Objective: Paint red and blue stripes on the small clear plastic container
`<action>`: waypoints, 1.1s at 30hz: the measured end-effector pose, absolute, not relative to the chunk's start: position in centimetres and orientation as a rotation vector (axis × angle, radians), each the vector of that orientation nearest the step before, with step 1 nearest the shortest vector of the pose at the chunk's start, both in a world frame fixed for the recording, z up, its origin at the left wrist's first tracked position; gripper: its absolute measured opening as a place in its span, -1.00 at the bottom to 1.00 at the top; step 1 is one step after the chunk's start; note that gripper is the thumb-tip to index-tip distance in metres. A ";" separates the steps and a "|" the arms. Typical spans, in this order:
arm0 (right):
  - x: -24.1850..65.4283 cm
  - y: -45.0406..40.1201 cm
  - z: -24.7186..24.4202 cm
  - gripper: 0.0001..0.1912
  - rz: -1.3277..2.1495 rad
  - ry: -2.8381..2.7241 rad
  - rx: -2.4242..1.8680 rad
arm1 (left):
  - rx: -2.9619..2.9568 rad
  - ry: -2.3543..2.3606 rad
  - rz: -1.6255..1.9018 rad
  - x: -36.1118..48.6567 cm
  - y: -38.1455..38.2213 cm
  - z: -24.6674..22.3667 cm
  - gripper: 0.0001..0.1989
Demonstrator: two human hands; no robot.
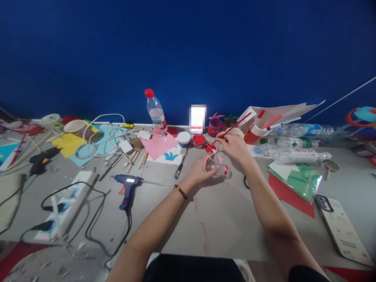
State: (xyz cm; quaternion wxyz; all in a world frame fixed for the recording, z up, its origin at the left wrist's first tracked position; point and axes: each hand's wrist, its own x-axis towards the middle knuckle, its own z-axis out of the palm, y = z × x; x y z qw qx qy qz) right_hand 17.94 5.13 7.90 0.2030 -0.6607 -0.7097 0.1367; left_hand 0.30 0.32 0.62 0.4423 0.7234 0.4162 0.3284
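My left hand (201, 169), with a beaded bracelet at the wrist, is closed around a clear plastic bottle piece (214, 166) lying on its side. Red colour shows on the rim at its right end. Between the fingers of my right hand (233, 145) is a slim red paintbrush (236, 124), slanting up to the right. Its lower end is over a lid smeared with red paint (210, 148), though whether it touches is unclear. Just left of that lid stand an open jar of red paint (199, 140) and a white-topped jar (184, 139).
A blue glue gun (128, 188) and a power strip (66, 205) with black cables lie to the left. A red-capped bottle (155, 109) stands behind pink paper (158, 144). Paper cups (255, 133), plastic bottles (302, 154) and a phone (342, 231) are at right.
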 end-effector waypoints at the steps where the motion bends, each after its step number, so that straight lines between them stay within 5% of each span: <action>1: 17.9 5.2 7.7 -0.66 0.377 -1.968 -1.835 | 1.801 1.031 0.820 0.3 0.4 0.6 -0.50; 33: 16.9 4.7 8.1 -0.67 0.325 -2.072 -1.934 | 1.866 1.053 0.814 0.3 0.3 0.9 -0.52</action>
